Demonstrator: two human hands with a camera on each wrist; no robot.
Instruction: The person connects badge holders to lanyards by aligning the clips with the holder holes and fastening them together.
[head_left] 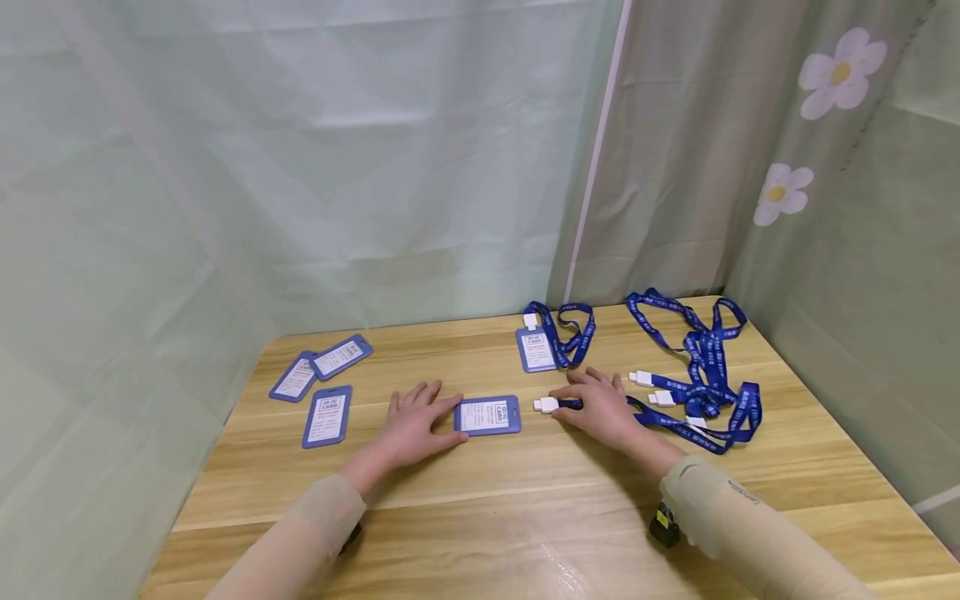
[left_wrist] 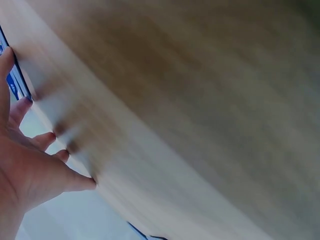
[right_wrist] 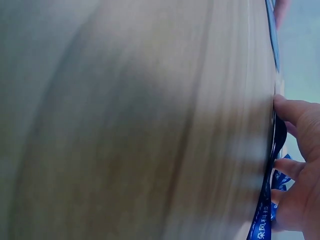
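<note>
A blue ID card holder (head_left: 487,416) lies sideways on the table in front of me. My left hand (head_left: 411,428) grips its left end, thumb at the near edge and index finger at the far edge, the other fingers spread on the wood. Close to its right end sits the white clip (head_left: 547,405) of a blue lanyard (head_left: 678,427). My right hand (head_left: 602,410) pinches this clip between thumb and index finger, and the strap runs beneath the palm. In the right wrist view, the blue strap (right_wrist: 264,212) shows under the hand; the left wrist view catches the card holder edge-on.
Several more lanyards (head_left: 708,358) lie tangled at the right, white clips pointing left. Behind my hands lies a card holder (head_left: 537,350) with a lanyard attached. Three loose card holders (head_left: 327,417) are at the left. Curtains (head_left: 420,167) hang behind the wooden table (head_left: 480,517).
</note>
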